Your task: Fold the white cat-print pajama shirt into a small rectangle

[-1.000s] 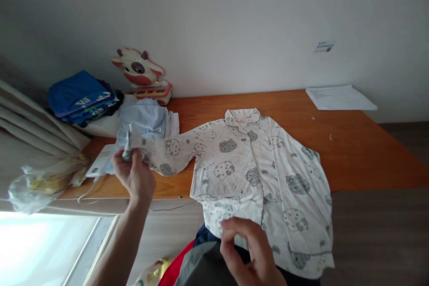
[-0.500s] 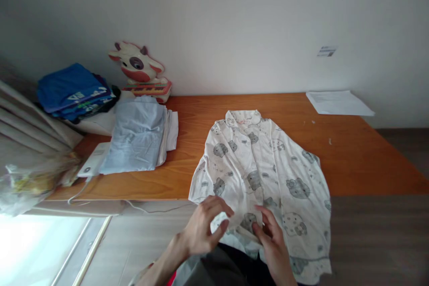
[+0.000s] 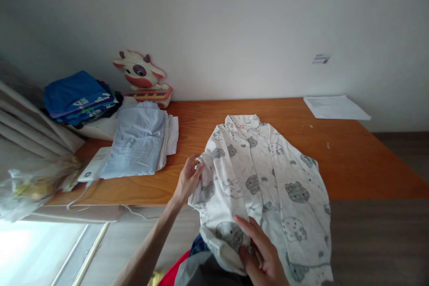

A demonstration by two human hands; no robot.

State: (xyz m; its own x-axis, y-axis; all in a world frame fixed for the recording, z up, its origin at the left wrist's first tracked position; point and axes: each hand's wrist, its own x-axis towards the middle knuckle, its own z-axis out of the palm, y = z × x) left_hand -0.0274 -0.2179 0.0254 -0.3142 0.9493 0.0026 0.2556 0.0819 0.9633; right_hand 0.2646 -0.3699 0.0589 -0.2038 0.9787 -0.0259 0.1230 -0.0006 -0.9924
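Observation:
A white collared shirt printed with grey cartoon faces lies on the wooden table, its collar toward the wall and its lower part hanging over the front edge. My left hand is closed on the fabric at the shirt's left side, by the sleeve. Lower down, my right hand pinches the front panel near the hem, which is lifted and bulges toward me. The right half of the shirt lies spread out, with its far sleeve along the side.
The wooden table runs along the wall. Left of the shirt are folded light-blue clothes, a white box-shaped device with a cable, a stack of blue clothes and a cow toy keyboard. Papers lie at the back right.
My left hand has moved up and left from the hem to the shirt's side and taken hold there. My right hand has shifted down and left, lifting the front panel's hem.

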